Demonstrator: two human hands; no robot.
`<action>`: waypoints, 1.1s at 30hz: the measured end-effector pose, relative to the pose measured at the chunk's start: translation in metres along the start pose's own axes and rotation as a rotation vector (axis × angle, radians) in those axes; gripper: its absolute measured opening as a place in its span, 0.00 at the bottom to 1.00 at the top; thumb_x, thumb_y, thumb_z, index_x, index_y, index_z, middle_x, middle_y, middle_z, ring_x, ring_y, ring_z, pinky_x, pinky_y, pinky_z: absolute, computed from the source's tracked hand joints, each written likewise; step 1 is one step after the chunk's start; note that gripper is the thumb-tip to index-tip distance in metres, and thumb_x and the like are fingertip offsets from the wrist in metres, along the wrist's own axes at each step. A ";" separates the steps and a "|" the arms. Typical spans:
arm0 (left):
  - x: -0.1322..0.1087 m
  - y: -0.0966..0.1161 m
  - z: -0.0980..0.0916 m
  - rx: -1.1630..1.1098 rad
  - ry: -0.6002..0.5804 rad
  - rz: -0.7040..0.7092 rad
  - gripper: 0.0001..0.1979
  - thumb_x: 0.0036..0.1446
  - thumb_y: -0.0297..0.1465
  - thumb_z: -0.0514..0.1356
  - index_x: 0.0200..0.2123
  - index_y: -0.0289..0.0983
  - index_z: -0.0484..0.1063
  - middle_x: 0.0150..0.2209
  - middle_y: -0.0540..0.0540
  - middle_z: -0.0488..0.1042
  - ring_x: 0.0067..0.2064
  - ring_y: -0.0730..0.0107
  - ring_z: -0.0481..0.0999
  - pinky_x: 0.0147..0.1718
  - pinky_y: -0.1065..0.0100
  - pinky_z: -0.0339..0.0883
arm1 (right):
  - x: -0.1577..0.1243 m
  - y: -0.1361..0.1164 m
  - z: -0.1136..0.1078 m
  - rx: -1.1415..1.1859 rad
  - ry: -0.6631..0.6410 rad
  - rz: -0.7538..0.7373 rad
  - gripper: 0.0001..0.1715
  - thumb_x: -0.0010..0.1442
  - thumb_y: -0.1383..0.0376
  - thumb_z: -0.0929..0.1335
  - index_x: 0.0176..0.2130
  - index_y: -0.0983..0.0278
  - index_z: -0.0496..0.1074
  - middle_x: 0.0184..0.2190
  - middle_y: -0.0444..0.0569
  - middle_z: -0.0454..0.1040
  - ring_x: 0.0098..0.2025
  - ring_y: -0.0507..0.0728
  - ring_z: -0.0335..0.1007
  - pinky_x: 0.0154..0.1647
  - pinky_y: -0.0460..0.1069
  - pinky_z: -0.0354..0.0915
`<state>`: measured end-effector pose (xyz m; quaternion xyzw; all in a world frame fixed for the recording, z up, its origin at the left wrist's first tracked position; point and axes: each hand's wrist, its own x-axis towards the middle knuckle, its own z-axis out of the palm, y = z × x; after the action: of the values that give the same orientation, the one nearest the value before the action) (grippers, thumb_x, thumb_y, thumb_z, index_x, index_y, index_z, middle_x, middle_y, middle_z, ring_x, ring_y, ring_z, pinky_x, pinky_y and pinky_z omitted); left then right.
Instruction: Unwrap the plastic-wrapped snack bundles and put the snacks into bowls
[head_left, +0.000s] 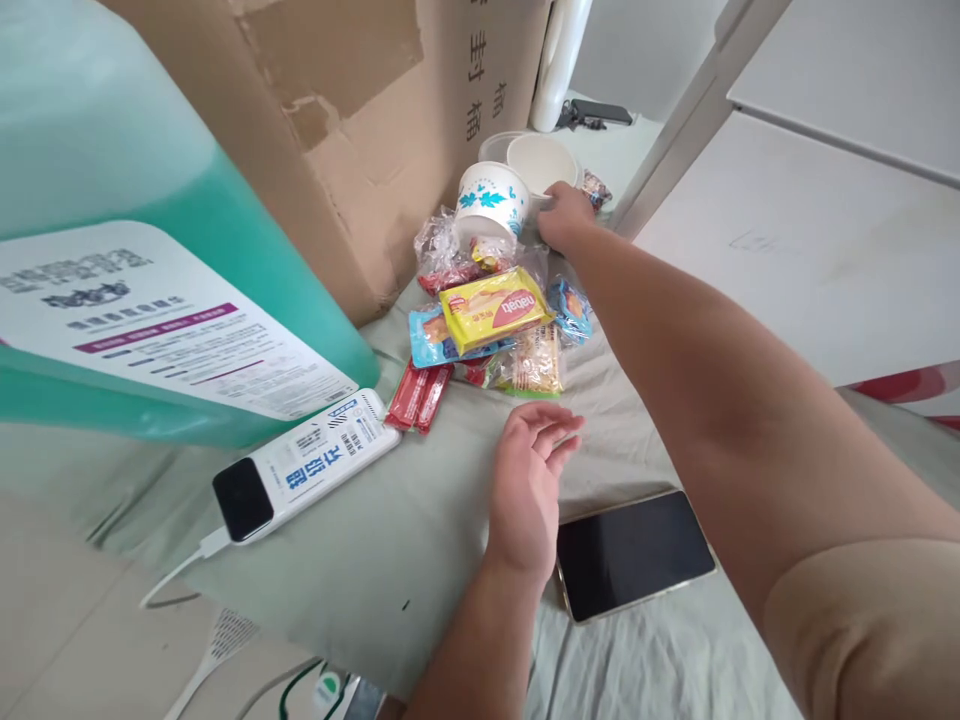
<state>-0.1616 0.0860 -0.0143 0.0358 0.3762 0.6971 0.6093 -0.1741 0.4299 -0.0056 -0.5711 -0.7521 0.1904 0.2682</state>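
My right hand is stretched to the back of the cloth, fingers closed at the near rim of a plain white bowl; its fingertips are partly hidden. Just left of that bowl, a paper cup with blue leaf print sits among wrapped snacks. My left hand hovers lower down, palm turned sideways and fingers loosely apart, holding nothing. Beyond its fingertips lie a yellow nabati packet, a clear-wrapped cracker pack, a blue packet and red sachets.
A large jug of green liquid stands at left before a cardboard box. Beside it lies a white power bank with a cable. A dark-screened phone rests right of my left hand. A white cabinet borders the right side.
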 end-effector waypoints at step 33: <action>0.010 0.006 0.012 -0.279 -0.037 -0.018 0.20 0.64 0.45 0.55 0.53 0.45 0.76 0.69 0.47 0.70 0.71 0.60 0.67 0.59 0.63 0.71 | -0.144 -0.033 -0.059 0.389 0.068 -0.232 0.13 0.71 0.66 0.62 0.53 0.56 0.68 0.49 0.41 0.79 0.54 0.52 0.76 0.57 0.51 0.72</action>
<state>-0.1629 0.1005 -0.0058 -0.0399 0.2648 0.7363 0.6214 -0.1333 0.2817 0.0339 -0.4243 -0.7525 0.2801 0.4186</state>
